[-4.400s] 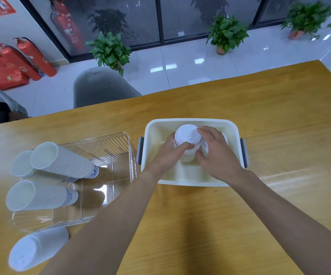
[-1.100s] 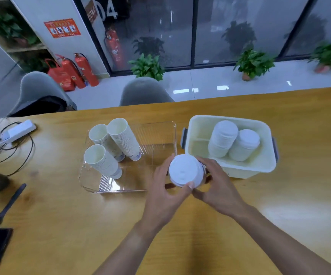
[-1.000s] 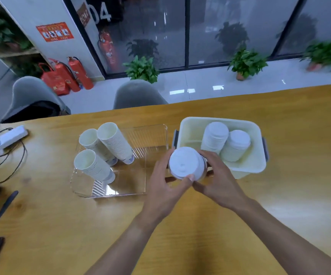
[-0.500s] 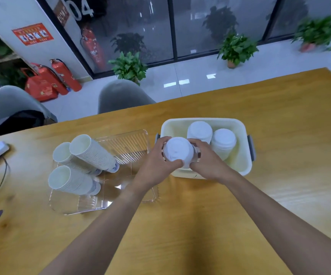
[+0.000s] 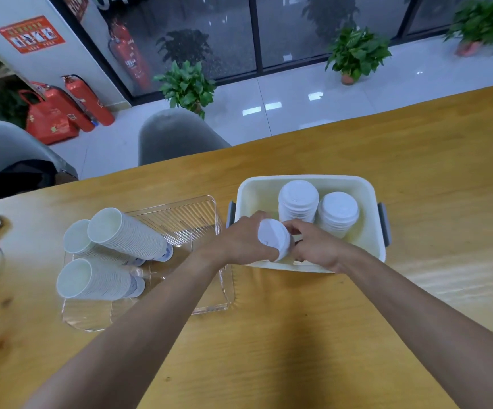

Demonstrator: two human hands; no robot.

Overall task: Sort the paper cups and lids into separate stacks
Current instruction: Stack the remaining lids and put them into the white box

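Head camera view: a person's two bare hands meet over the near left corner of a cream plastic bin on a wooden table. Between them is a stack of white lids, tilted so its flat top faces up and toward the camera, its long axis leaning down and away into the bin. The left hand curls round the stack's left side, while the right hand grips it from the right, fingers bent at the stack's edge. Deeper in the bin, two more lid stacks stand upright side by side, tops up: one at the back and one to its right, close enough that they appear to touch. Left of the bin and just beside it sits a clear plastic tray holding three stacks of white paper cups, all lying on their sides with open mouths pointing left and toward the camera and their long axes running left to right. Two of them, a rear stack and an upper stack, rest against each other; the third stack lies nearer the camera. Grey chairs stand beyond the table, with potted plants and red fire extinguishers on the tiled floor.
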